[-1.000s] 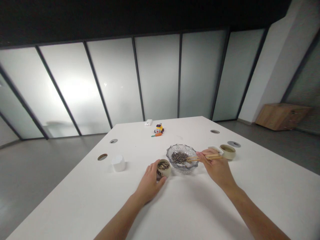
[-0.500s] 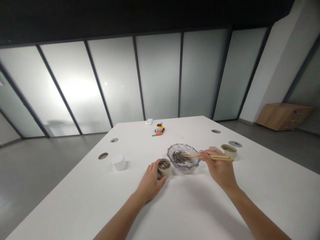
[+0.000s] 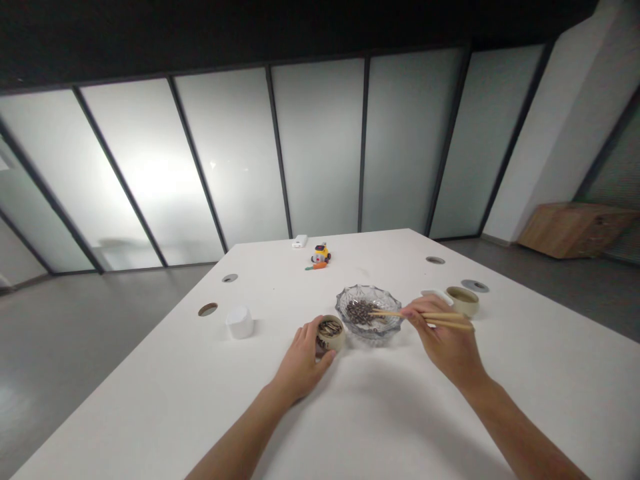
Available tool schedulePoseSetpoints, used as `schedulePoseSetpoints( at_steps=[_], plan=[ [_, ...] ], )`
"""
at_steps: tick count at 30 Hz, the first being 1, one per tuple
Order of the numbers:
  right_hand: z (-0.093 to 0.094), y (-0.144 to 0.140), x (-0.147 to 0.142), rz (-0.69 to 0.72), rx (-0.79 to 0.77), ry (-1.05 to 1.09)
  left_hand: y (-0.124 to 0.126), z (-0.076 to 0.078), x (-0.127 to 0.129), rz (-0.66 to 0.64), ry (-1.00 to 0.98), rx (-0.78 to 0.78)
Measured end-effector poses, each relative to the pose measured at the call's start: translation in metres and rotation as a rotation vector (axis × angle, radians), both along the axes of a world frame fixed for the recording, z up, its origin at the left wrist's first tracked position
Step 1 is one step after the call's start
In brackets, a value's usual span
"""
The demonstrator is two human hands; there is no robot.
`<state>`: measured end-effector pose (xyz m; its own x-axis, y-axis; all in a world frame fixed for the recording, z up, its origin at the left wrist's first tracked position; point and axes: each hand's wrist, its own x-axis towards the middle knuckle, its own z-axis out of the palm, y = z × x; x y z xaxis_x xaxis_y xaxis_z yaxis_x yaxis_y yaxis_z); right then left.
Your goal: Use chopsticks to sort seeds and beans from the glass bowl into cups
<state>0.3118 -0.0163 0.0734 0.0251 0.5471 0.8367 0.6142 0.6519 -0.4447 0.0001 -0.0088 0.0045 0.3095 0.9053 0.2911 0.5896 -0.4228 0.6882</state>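
A pair of chopsticks [image 3: 450, 322] is held in the right hand [image 3: 450, 343], with the fingers closed around the sticks and the tips pointed leftward over the glass bowl [image 3: 368, 332]. The dark seeds [image 3: 359, 311] are heaped mostly in the left part of the bowl, to the left of the right hand and just at the chopstick tips; whether a seed is pinched between the tips cannot be told. The small cup [image 3: 333, 343] is clasped from its left side by the left hand [image 3: 303, 361], with the thumb placed at the near side of the wall. Seed-like pieces [image 3: 330, 327] are contained in the cup, which is set upright on the white worktop [image 3: 165, 407], just beside the bowl on its left. A second cup [image 3: 465, 303] is placed just beyond the right hand, and a white box [image 3: 240, 323] is seen well to the left of the left hand.
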Motion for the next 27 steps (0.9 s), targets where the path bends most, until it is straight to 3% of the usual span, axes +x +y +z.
schedulePoseSetpoints(
  at_steps=[8,15,23,27],
  plan=[
    [-0.01,0.012,0.01,0.003,-0.129,-0.145,0.0,-0.001,0.0,0.008,-0.013,0.003],
    [-0.008,0.01,0.009,0.012,-0.122,-0.181,0.0,-0.001,0.0,0.011,-0.007,0.003],
    [0.003,0.003,0.005,-0.06,-0.007,-0.027,0.0,0.0,0.0,0.017,0.01,-0.009],
    [0.004,-0.006,-0.011,0.01,0.002,0.124,0.0,0.0,0.001,0.015,0.016,-0.016]
  ],
)
